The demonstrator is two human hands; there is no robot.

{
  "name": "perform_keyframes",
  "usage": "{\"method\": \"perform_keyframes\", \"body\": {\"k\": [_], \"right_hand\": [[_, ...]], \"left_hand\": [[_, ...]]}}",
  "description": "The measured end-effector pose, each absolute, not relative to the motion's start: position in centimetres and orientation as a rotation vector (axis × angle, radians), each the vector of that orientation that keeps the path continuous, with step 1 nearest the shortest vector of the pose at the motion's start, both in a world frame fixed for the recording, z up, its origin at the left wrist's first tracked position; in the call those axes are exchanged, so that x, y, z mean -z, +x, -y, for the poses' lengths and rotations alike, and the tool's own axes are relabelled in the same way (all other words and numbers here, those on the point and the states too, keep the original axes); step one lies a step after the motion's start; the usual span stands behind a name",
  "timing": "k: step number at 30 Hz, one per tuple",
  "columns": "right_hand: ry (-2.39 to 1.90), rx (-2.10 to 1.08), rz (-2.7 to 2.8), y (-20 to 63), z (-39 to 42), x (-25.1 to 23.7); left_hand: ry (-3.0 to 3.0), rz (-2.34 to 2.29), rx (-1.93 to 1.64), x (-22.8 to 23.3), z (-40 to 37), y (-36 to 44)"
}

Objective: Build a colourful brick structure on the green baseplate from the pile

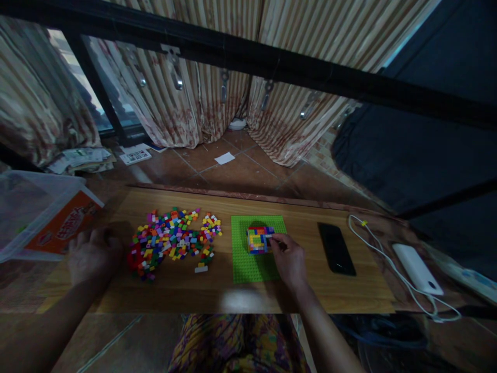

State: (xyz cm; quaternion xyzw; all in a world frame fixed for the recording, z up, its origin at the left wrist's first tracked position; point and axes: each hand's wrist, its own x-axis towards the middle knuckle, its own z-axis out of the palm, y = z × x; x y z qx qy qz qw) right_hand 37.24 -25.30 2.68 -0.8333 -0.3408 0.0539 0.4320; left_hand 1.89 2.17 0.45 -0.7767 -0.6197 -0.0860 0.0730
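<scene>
A small block structure of multicoloured toy bricks (257, 240) stands on a green studded baseplate (243, 269). My right hand (289, 257) reaches in from the right, thumb and fingers pinched at the structure's right side. At those fingertips a small pale toy brick (268, 237) shows, partly covered. My left hand (93, 254) lies on the left part of the table, palm down and fingers spread, with nothing visible in it. Just right of it spreads a pile of loose toy bricks (171, 238). One white brick (201, 269) lies at the pile's near edge.
A clear plastic bin (42, 186) with an orange label stands beyond my left hand. On the wooden table (240, 300) a black phone (336, 248) lies right of the baseplate. Farther right are a white power bank (417, 269) and a looped white cable (392, 261).
</scene>
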Motion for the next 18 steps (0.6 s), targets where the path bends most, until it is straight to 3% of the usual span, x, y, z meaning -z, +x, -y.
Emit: {"method": "perform_keyframes", "body": {"k": [18], "right_hand": [[-2.067,-0.097,1.021,37.21,25.03,-2.89]], "left_hand": [[-2.350,1.874,0.313,-0.22,-2.10,1.84]]}}
